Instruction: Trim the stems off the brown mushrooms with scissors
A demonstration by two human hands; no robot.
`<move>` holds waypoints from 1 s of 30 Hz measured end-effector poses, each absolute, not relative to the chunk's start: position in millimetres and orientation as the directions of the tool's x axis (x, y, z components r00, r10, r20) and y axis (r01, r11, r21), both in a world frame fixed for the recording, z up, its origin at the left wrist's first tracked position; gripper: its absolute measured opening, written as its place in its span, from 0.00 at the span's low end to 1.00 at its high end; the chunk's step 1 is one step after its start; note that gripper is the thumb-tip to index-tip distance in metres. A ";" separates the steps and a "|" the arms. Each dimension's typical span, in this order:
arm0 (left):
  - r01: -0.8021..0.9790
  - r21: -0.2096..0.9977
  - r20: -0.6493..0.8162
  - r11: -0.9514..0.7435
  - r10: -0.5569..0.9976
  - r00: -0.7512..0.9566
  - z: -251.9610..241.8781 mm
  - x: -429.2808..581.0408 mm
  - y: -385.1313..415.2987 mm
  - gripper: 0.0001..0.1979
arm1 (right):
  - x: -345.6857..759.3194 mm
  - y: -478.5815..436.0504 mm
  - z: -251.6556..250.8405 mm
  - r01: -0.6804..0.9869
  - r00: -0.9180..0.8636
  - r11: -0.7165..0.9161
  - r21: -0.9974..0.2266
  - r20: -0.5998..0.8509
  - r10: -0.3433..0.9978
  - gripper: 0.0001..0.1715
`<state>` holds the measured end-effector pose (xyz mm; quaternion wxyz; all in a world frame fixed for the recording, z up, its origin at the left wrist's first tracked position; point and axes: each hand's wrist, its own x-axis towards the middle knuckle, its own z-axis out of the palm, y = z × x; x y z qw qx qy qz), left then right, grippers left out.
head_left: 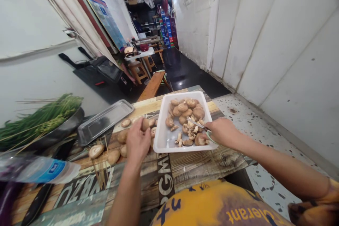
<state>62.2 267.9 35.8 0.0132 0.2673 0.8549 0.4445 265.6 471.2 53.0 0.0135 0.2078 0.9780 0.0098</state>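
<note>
My right hand (221, 132) is closed on a pair of scissors (197, 123) with pale green handles. Their metal blades reach over the white plastic tray (182, 148), where whole brown mushrooms (190, 107) lie at the far end and cut pale stems (179, 139) nearer me. On the table to the left, my left hand (137, 141) hangs over a loose group of mushrooms, thumb and forefinger apart. One mushroom (145, 123) lies just past its fingertips. Others, such as an upturned mushroom (96, 151), are spread left of the hand; some are partly hidden by it.
Thin wooden skewers (100, 173) lie left of my forearm. Farther left are a plastic bottle (50, 170), a black-handled knife (37, 204) and a metal bowl (63, 127) of green vegetables. A clear shallow tray (106, 122) sits behind the mushrooms. A wooden bench (152, 86) stands beyond the table.
</note>
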 end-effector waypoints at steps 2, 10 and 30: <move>0.543 0.418 0.252 0.728 0.481 -0.840 33.1 43.8 258.2 0.26 | 271.1 475.0 50.3 0.422 -0.906 0.906 0.016 -0.016 0.422 0.23; 0.671 0.030 0.309 0.741 0.631 -0.711 32.6 32.3 285.0 0.18 | 287.2 473.8 43.5 0.466 -0.883 0.881 -0.076 0.020 0.469 0.23; 0.653 0.677 0.166 0.339 0.795 -0.584 17.7 59.7 358.9 0.10 | 290.6 462.0 38.0 0.472 -0.871 0.875 -0.107 0.100 0.481 0.18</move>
